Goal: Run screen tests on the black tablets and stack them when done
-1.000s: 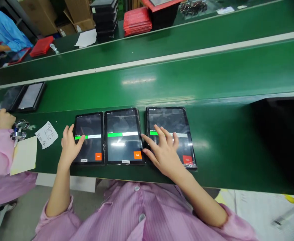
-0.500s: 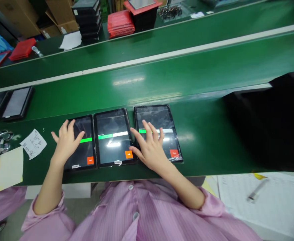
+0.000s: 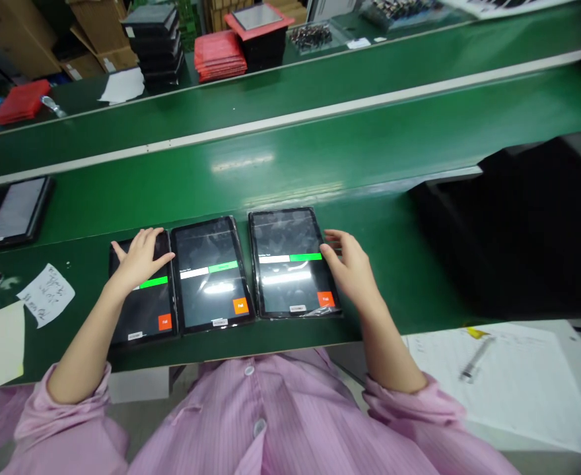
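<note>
Three black tablets lie side by side on the green bench, their screens showing green and white bars and a red or orange button. My left hand (image 3: 140, 260), fingers spread, rests over the upper part of the left tablet (image 3: 146, 310). Between the other two lies the middle tablet (image 3: 211, 290), touched by neither hand. At the right edge of the right tablet (image 3: 288, 277) is my right hand (image 3: 347, 264), its fingers curved and thumb apart. Nothing shows in its grasp; whether the thumb touches the edge cannot be told.
A black box-like object (image 3: 528, 231) stands at the right. A handwritten note (image 3: 47, 295) and further tablets (image 3: 17, 208) are at the left. Red pouches (image 3: 220, 56) and stacked black items (image 3: 154, 46) stand across the bench. Papers (image 3: 518, 382) with a pen lie lower right.
My right hand has moved right, from over the right tablet to its edge. Green has passed to the right half of the bar on the middle and right tablets. The view has shifted slightly.
</note>
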The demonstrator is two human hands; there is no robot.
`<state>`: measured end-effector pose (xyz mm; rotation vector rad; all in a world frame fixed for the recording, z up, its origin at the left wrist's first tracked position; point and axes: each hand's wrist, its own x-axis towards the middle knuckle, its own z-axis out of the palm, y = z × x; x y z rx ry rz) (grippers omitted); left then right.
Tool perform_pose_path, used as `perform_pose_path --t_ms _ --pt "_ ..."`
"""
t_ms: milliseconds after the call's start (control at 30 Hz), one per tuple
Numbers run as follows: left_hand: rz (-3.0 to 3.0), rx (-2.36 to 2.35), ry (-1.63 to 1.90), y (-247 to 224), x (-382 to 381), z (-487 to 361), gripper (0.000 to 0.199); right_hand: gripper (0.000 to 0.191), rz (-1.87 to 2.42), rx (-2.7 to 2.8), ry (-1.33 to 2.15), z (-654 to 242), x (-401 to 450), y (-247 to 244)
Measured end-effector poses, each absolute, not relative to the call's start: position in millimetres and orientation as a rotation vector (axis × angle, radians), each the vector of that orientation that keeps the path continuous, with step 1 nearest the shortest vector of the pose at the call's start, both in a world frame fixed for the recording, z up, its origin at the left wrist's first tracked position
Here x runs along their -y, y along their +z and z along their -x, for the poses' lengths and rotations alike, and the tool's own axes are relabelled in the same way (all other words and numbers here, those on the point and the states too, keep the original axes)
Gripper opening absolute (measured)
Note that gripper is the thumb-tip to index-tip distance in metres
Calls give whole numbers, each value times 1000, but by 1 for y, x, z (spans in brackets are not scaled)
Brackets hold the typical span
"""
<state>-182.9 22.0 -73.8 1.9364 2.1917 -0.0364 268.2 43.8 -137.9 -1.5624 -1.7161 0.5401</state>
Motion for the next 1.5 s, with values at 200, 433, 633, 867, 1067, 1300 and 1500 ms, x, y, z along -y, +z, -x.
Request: perform_pose_path --t_ms 200,433,633,867,1067,1300,1500 --pt "-1956 -2326 -132 -67 -17 178 62 37 1501 1249 932 -275 -80 -164" --pt "-2060 -2350 -321 -70 -19 169 67 35 1509 1056 1024 -275 -73 -161" --pt "-2093 -2386 -478 -70 -25 159 65 33 1530 1053 1057 -275 -73 -156" --pt "-2120 -2321 -656 -58 -36 157 55 41 1467 1091 1135 -272 -74 -147" --pt "-2138 -2315 -720 -54 -41 154 58 39 1453 1140 1115 -272 -75 -148" --pt "-2208 -2260 -789 -54 -42 156 52 32 1439 1230 1081 -277 -77 -155" --pt "-2085 -2236 -540 -47 -50 138 45 29 1388 1284 1085 -279 -81 -160"
